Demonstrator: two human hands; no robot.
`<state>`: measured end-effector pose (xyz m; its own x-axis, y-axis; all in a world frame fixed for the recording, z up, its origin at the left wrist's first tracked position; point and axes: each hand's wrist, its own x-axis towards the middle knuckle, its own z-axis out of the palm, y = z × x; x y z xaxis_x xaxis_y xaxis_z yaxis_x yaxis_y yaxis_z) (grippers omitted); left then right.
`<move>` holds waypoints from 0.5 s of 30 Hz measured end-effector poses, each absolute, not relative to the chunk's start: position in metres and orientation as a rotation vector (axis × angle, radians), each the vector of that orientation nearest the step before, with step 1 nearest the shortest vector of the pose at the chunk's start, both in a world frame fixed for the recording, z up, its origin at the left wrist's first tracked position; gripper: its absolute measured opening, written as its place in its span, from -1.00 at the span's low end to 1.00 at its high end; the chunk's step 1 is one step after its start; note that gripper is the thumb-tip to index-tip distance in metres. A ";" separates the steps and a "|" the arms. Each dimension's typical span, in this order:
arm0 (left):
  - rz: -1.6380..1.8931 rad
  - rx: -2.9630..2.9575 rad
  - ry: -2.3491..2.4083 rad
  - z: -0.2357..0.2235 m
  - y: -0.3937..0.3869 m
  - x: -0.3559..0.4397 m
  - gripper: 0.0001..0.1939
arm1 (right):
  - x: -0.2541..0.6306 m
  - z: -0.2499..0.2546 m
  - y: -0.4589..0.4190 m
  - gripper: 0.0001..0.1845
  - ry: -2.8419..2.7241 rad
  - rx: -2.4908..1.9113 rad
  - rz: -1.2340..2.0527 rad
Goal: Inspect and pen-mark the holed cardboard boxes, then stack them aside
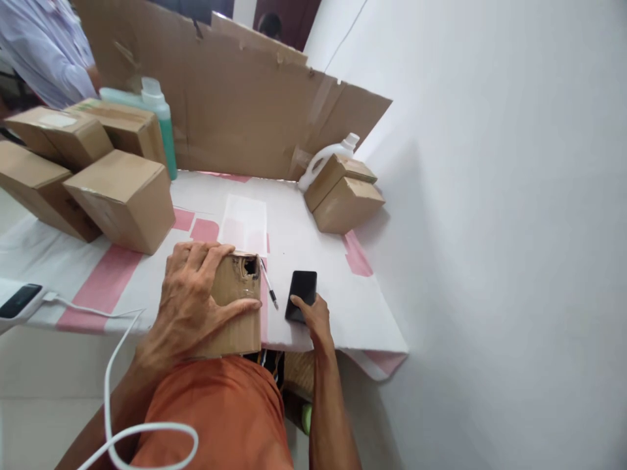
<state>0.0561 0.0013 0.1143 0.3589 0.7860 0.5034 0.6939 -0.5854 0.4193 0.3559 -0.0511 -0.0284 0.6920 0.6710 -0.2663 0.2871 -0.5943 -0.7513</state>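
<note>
A cardboard box (240,326) with a torn hole at its far right corner sits at the table's near edge, against my orange shirt. Over it lies my left hand (196,297), its fingers curled toward the far edge and its thumb stretched across the top, gripping the box. To the right, a black smartphone (304,284) lies on the cloth, dark screen up. My right hand (316,316) grips its lower right side, thumb on the screen and the other fingers partly hidden. Between box and phone lies a pen (268,285).
Several cardboard boxes (125,189) stand at left before a green bottle (166,130). Two more boxes (347,202) and a white jug (328,153) are at back right. A cardboard partition (235,104) closes the back; a white cable (110,385) loops at left. Another person's sleeve (49,52) shows.
</note>
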 end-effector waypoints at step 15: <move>1.039 2.464 1.335 0.115 -0.004 0.056 -0.31 | 0.249 0.121 -0.103 -0.47 -0.448 -0.819 1.569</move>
<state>0.0562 -0.0044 0.1152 0.3632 0.7852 0.5015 0.6792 -0.5916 0.4344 0.2493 -0.1033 0.1205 -0.0001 0.9695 -0.2452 -0.6941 -0.1766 -0.6979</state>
